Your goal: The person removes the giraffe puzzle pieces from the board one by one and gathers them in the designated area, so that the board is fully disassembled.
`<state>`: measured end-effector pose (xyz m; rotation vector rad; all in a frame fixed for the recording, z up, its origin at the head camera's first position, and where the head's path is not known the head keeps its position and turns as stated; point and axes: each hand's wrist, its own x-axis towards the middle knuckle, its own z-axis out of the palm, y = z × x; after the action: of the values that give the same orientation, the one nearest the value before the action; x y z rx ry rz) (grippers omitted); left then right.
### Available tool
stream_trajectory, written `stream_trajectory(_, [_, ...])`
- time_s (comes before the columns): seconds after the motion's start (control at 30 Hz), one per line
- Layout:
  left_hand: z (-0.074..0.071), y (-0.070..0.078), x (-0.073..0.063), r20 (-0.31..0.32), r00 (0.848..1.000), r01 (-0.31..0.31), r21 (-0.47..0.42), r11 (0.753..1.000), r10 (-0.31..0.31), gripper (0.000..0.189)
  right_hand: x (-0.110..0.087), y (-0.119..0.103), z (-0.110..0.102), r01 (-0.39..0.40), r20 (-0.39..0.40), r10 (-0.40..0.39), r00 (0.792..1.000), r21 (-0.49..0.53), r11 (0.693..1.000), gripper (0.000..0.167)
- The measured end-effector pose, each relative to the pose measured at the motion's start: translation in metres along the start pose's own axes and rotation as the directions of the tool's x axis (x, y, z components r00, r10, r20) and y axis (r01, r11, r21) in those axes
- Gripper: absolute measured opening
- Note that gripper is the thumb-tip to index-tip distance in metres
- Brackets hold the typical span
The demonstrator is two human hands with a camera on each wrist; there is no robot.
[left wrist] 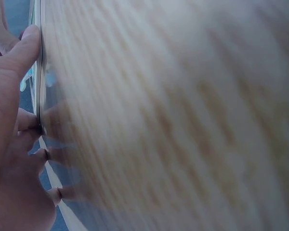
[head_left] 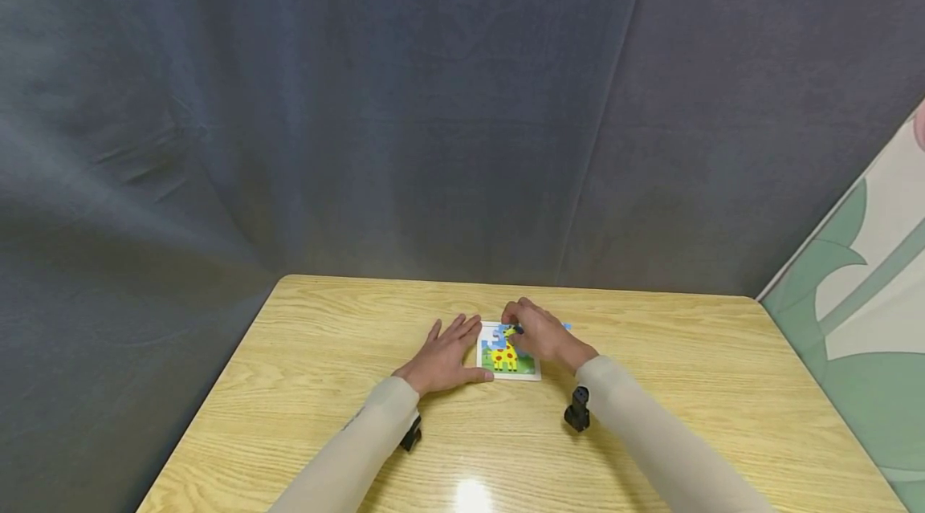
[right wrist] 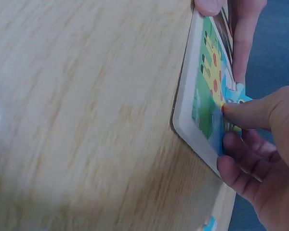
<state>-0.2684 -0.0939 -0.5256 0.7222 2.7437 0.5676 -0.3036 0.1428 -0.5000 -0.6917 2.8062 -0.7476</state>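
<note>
A small white-framed jigsaw puzzle (head_left: pixel 537 376) lies on the table, showing a yellow giraffe with red spots on green. My left hand (head_left: pixel 448 359) rests spread at its left side, the thumb on the near left corner of the frame. Between thumb and fingertips, my right hand (head_left: pixel 538 332) pinches a blue and yellow puzzle piece (right wrist: pixel 235 95) at the upper part of the board. In the right wrist view this piece stands tilted up from the board, partly hidden by the thumb. White backing shows at the board's upper left.
Another blue puzzle piece (head_left: pixel 567 327) lies on the wooden table (head_left: pixel 686 384) just right of the board. A dark grey curtain (head_left: pixel 433 111) hangs behind the table's far edge. On the right is a green and white patterned panel (head_left: pixel 867 320).
</note>
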Motion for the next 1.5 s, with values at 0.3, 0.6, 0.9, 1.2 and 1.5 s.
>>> stream_trajectory(0.3, [0.001, 0.0, 0.0, -0.002, 1.0, -0.006, -0.011, 1.0, 0.006, 0.098, 0.001, 0.001, 0.0, -0.019, 0.082, 0.014, 0.997, 0.06, 0.998, 0.01])
stream_trajectory(0.6, [0.001, 0.0, -0.001, 0.001, 1.0, -0.005, -0.009, 1.0, 0.005, 0.098, 0.0, 0.001, -0.004, 0.014, 0.134, -0.027, 0.991, 0.096, 0.995, 0.014])
stream_trajectory(0.9, [0.001, -0.001, -0.001, 0.003, 1.0, 0.001, -0.017, 1.0, -0.001, 0.098, -0.003, -0.002, -0.007, -0.017, 0.068, 0.011, 0.998, 0.097, 0.995, 0.022])
stream_trajectory(1.2, [-0.001, 0.0, -0.001, 0.004, 1.0, -0.002, -0.02, 1.0, 0.002, 0.098, -0.008, 0.004, -0.019, 0.007, -0.013, -0.005, 1.0, 0.137, 0.991, 0.018])
stream_trajectory(1.5, [0.0, -0.001, -0.002, -0.003, 1.0, 0.001, -0.026, 1.0, -0.001, 0.099, -0.016, 0.021, -0.029, 0.011, -0.039, -0.004, 0.999, 0.16, 0.987, 0.018])
